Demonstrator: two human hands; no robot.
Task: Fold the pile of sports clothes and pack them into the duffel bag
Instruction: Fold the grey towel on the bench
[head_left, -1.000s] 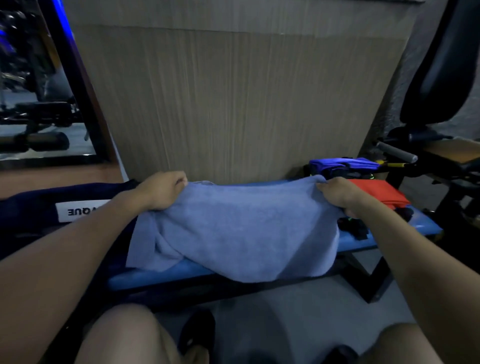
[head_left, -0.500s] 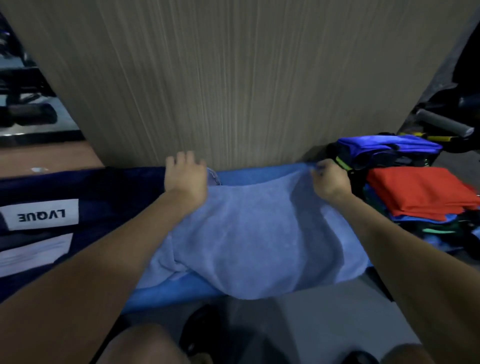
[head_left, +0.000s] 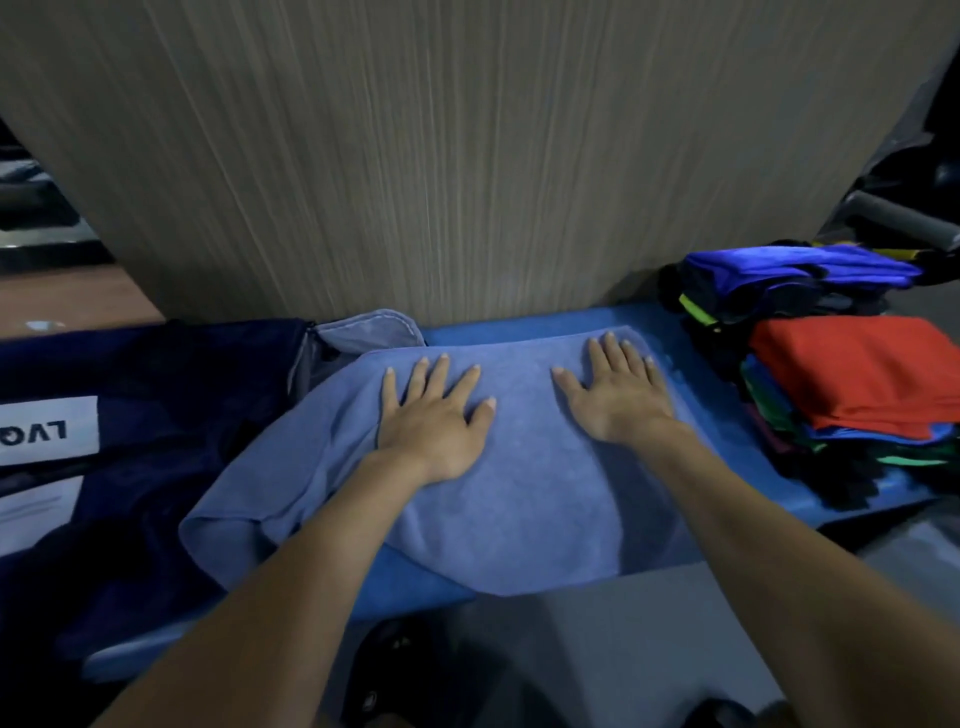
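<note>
Against a wood-grain wall panel (head_left: 467, 156), a blue padded bench (head_left: 727, 457) carries a pale blue towel (head_left: 519, 493), its long axis running left to right and its near edge drooping over the bench front. Both palms press it flat, fingers spread: the left hand (head_left: 434, 415) nearer the navy duffel bag (head_left: 156, 415) at the left, the right hand (head_left: 618, 395) nearer the stack of folded clothes (head_left: 857, 384) at the right. A loose corner trails leftward toward the bag, so the next fold likely starts from that side, under the left hand.
</note>
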